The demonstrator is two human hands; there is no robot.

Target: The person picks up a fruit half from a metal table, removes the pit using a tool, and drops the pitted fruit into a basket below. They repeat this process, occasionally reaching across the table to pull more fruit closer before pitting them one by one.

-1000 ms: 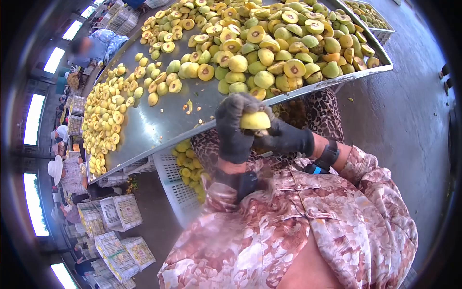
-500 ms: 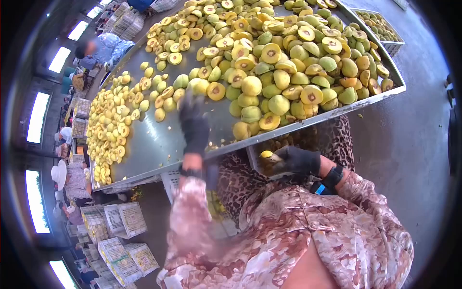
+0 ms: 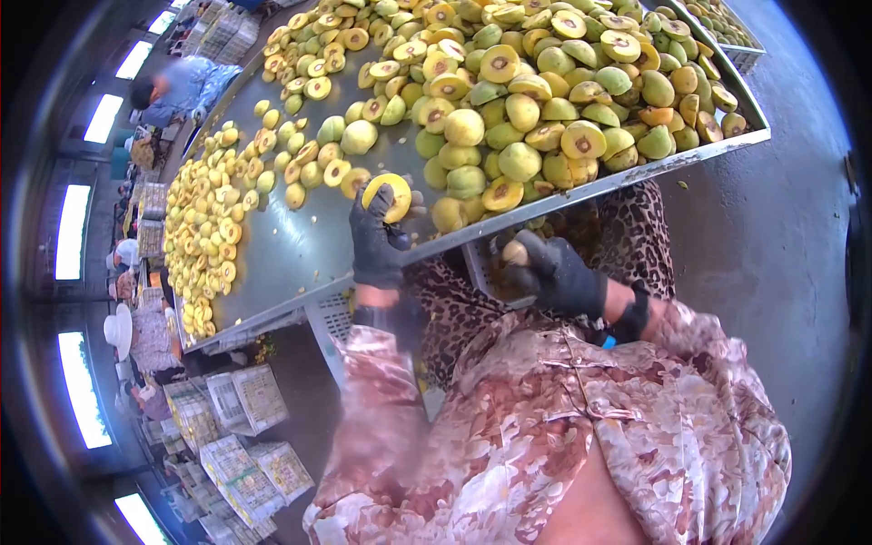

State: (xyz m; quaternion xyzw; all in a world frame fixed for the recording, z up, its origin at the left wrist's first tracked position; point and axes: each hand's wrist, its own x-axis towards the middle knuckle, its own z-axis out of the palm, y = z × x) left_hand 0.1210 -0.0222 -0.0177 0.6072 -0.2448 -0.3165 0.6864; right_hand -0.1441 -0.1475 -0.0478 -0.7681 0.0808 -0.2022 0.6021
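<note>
My left hand [image 3: 377,243], in a dark glove, is closed around a yellow peach half [image 3: 396,202] just above the metal tray's near side. The cut face of the half shows a dark centre. Close to my body and below the tray's rim, my right hand [image 3: 565,277], also gloved, is closed around a small thing with a rounded tan end [image 3: 515,253]; the rest of it is hidden in the fingers. Many halved peaches [image 3: 522,113] lie heaped on the metal tray [image 3: 300,259], right of my left hand, and smaller pieces [image 3: 204,218] spread along its left side.
Under the tray's near rim, beside my leopard-print-covered legs, sits a crate [image 3: 477,272]. Another crate of fruit [image 3: 722,23] stands at the far right. Stacked crates [image 3: 241,400] fill the lower left. A person in blue [image 3: 186,91] is across the tray, with others further left.
My left hand has come back toward me from among the fruit and now holds a peach half. The right hand has shifted slightly up, and its held thing shows a tan end instead of yellow.
</note>
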